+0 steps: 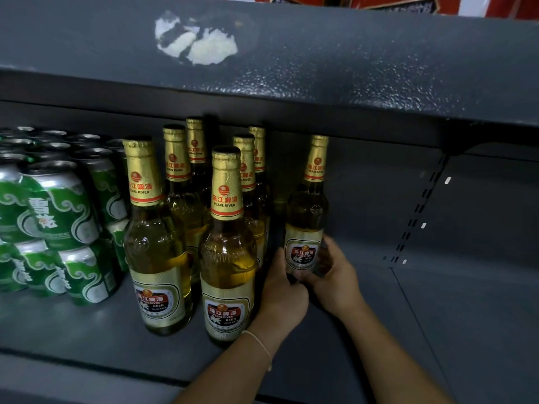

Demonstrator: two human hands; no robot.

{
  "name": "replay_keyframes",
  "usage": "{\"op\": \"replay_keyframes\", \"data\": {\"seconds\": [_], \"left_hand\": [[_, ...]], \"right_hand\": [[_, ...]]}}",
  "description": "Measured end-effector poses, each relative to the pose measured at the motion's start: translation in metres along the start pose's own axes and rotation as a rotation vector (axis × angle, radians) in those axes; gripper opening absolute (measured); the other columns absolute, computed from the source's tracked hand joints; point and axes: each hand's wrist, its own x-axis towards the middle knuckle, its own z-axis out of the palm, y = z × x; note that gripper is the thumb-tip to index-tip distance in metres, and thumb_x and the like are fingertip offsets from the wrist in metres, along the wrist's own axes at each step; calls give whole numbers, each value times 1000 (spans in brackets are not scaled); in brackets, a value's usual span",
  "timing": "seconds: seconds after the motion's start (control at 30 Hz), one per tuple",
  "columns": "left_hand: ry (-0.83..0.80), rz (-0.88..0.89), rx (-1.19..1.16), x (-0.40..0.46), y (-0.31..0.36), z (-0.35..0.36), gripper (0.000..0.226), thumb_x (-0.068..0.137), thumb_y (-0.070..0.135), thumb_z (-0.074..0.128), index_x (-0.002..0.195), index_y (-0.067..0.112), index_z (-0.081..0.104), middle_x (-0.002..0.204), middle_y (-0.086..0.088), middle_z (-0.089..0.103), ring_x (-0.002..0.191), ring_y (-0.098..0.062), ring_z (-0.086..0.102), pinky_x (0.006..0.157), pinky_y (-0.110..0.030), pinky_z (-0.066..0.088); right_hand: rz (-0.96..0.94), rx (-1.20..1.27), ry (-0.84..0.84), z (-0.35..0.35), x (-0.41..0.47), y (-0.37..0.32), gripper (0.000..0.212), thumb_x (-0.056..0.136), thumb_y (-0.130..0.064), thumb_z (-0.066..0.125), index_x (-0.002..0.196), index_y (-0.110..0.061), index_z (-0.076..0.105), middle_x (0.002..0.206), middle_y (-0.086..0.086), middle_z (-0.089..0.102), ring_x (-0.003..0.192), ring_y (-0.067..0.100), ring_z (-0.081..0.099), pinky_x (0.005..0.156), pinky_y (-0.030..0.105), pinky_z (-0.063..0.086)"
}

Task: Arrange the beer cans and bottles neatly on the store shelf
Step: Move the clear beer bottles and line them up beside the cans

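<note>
A Pearl River beer bottle (307, 217) with a gold foil neck stands upright deep on the grey shelf (379, 330), apart to the right of the other bottles. My left hand (284, 295) and my right hand (335, 278) both grip its lower part, one on each side of the label. Several matching bottles (227, 249) stand in two rows to the left. Green beer cans (62, 211) are stacked two high at the far left.
The upper shelf's thick front edge (320, 68) hangs low over the bottle tops. A slotted upright (420, 208) runs down the back wall at the right. The shelf floor right of the held bottle is bare grey metal.
</note>
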Motion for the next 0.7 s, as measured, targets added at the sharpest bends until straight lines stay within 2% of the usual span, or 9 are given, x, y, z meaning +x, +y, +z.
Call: {"op": "replay_keyframes", "data": {"seconds": [0.1, 0.2, 0.3, 0.47, 0.57, 0.63, 0.7], "left_hand": [[12, 2, -15, 1, -1, 0, 81, 73, -3, 42, 147, 28, 31, 143, 5, 46, 134, -10, 39, 114, -34, 32], [19, 24, -10, -1, 2, -1, 77, 76, -7, 41, 145, 26, 36, 136, 8, 49, 127, -7, 41, 108, -24, 32], [16, 43, -9, -1, 1, 0, 74, 76, -8, 41, 143, 26, 39, 133, 8, 50, 126, -7, 43, 105, -21, 33], [20, 50, 5, 2, -3, 0, 78, 74, -5, 42, 143, 31, 37, 137, 8, 49, 130, -9, 41, 113, -31, 32], [10, 30, -1, 2, -2, -1, 79, 76, -4, 42, 147, 29, 31, 141, 10, 43, 133, -8, 37, 114, -30, 29], [6, 23, -9, 2, 0, -2, 78, 77, -5, 42, 147, 29, 31, 137, 13, 43, 129, -4, 37, 111, -25, 28], [5, 18, -7, 2, -1, -2, 78, 76, -4, 42, 146, 30, 33, 138, 11, 46, 128, -5, 39, 111, -26, 30]], "right_hand": [[-9, -1, 7, 1, 0, 3, 86, 67, -5, 88, 141, -25, 48, 119, -8, 68, 109, 1, 64, 92, 21, 54], [-11, 20, 25, 1, 1, 4, 86, 66, 0, 88, 136, -31, 49, 119, -11, 68, 111, -4, 62, 92, 13, 49], [-5, 35, 21, 1, 2, 6, 87, 67, 7, 85, 129, -39, 46, 119, -17, 66, 112, -10, 60, 93, 10, 46], [26, 68, 2, 3, 3, 9, 82, 68, 6, 84, 134, -25, 48, 116, -20, 64, 109, -14, 59, 91, 6, 45], [34, 59, 7, 3, 5, 10, 75, 68, 3, 86, 130, -22, 52, 113, -21, 64, 104, -18, 58, 89, 4, 44], [36, 52, 9, 4, 5, 10, 71, 68, 0, 87, 128, -20, 55, 114, -17, 66, 105, -15, 60, 90, 7, 46], [45, 47, 15, 5, 5, 10, 75, 67, -4, 89, 133, -17, 56, 118, -10, 69, 110, -4, 63, 95, 16, 49]]}}
